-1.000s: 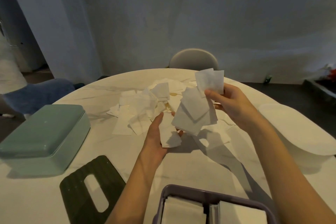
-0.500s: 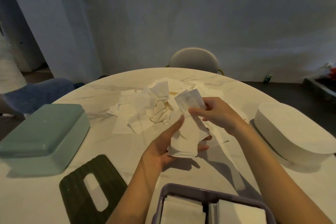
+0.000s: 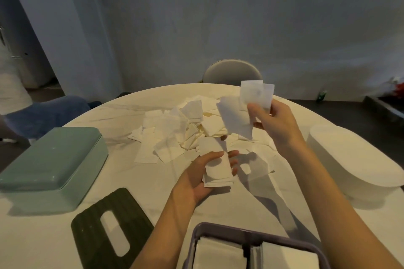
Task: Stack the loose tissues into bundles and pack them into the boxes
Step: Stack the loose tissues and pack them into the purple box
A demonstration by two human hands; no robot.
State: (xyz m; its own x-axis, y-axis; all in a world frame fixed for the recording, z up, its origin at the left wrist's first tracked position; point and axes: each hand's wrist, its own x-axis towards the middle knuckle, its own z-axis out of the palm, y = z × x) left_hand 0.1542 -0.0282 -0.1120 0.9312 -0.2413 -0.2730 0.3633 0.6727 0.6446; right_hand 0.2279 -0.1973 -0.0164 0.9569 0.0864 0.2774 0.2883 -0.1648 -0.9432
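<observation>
- Since half a second ago right hand rises off the stack, pinching thin white tissue sheets up beyond left hand.
- Left hand, fingers loosely curled, cradles small white tissue bundle.
- Bundling step; next: lay the sheets squarely on the bundle.
- Purple plastic box just below wrists.

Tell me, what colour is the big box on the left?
Pale mint green box, seen in the head view.

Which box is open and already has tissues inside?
The purple box at the near edge of the table, with white tissues stacked inside. The green box on the left and the white box on the right show no tissues.
</observation>
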